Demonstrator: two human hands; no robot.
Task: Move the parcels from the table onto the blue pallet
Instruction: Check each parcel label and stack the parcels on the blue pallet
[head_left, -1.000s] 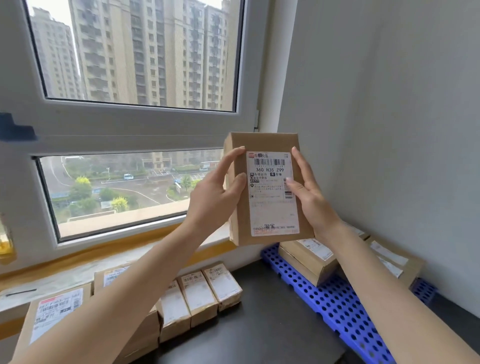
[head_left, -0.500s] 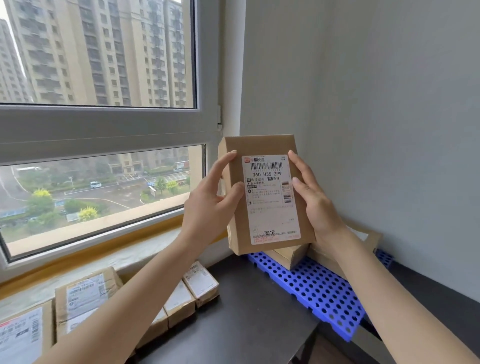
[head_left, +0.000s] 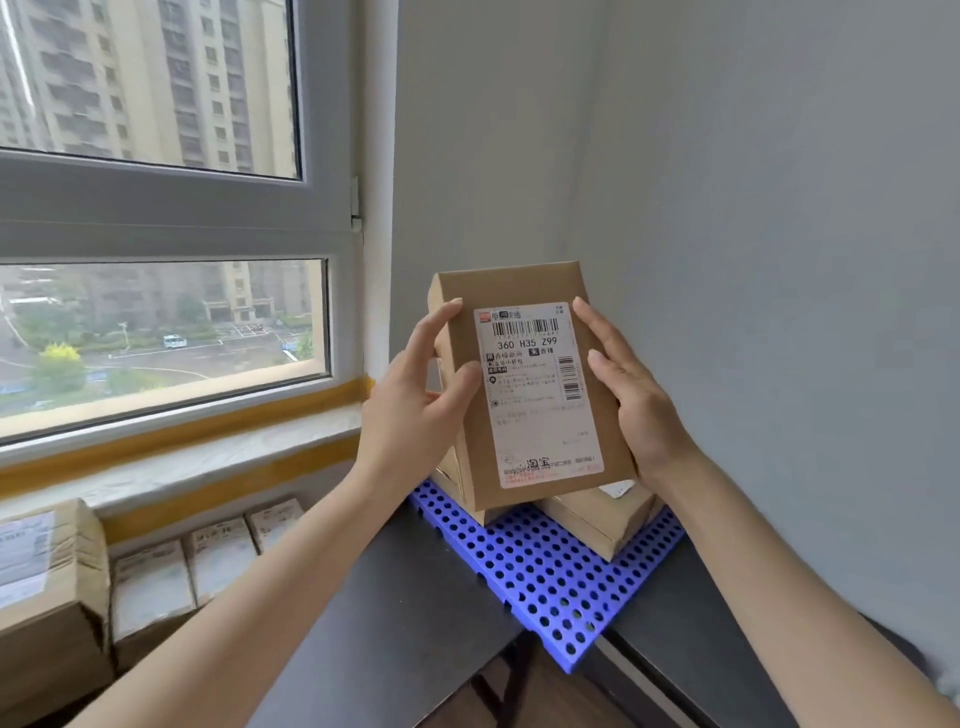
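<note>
A person held a brown cardboard parcel (head_left: 530, 384) upright in the air with both hands, its white shipping label (head_left: 540, 395) facing the camera. The left hand (head_left: 415, 410) gripped the parcel's left edge, the thumb pressed on the front face beside the label and the fingers curled round the side toward the back. The right hand (head_left: 631, 400) clasped the right edge, its fingers lying nearly straight along the front and its palm cupping the lower right corner. The parcel hung above the far end of the blue pallet (head_left: 545, 577), a perforated plastic panel lying on the dark desk (head_left: 395, 613) in the corner by the grey wall (head_left: 753, 260). Under the held parcel, more brown parcels (head_left: 602, 519) lay on the pallet, partly hidden, so their count could not be told. At lower left, beneath the window sill (head_left: 182, 462), a row of small labelled boxes (head_left: 208, 561) stood side by side, with a larger taped carton (head_left: 47, 587) just beside them at the picture's edge. Through the window (head_left: 156, 338) tall buildings and a street showed.
</note>
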